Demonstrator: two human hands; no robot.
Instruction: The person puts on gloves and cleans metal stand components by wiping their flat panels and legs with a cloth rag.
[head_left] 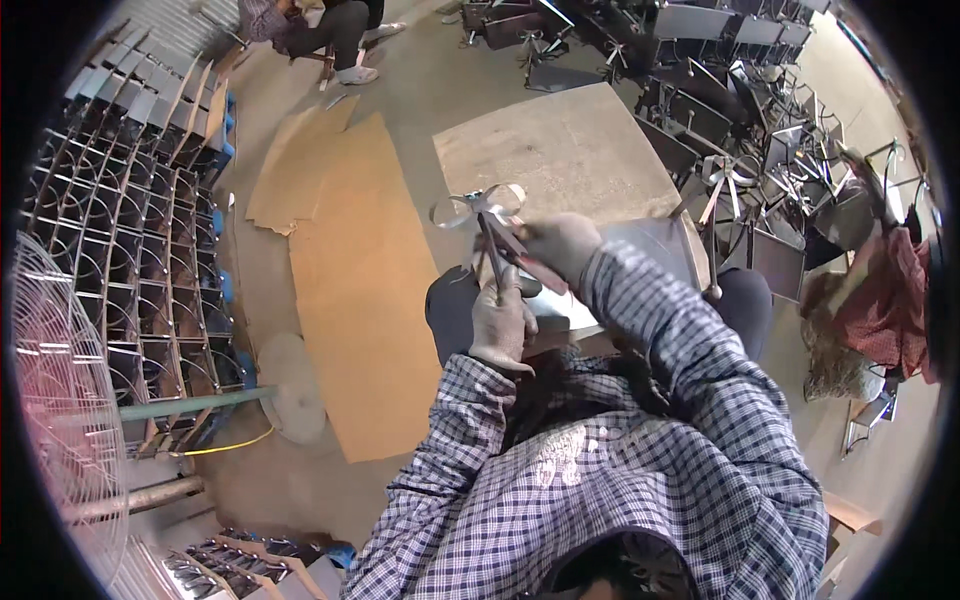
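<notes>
My left hand point(500, 325), in a light grey work glove, is closed around the lower arms of a metal piece point(487, 232) with flat dark arms and shiny rings at its far end. My right hand point(562, 248), also gloved and a little blurred, is at the right side of the same piece, its fingers curled against it. Both hands are above my lap, where a flat panel with a shiny face point(565, 308) lies under them. The fingertips of my right hand are partly hidden.
Cardboard sheets point(360, 300) lie on the floor to the left, with a worn board point(550, 145) ahead. Dark metal parts point(750, 150) are heaped at right; stacked metal frames point(140, 230) and a wire fan guard point(65, 420) stand left. Another person point(325, 40) sits at far left.
</notes>
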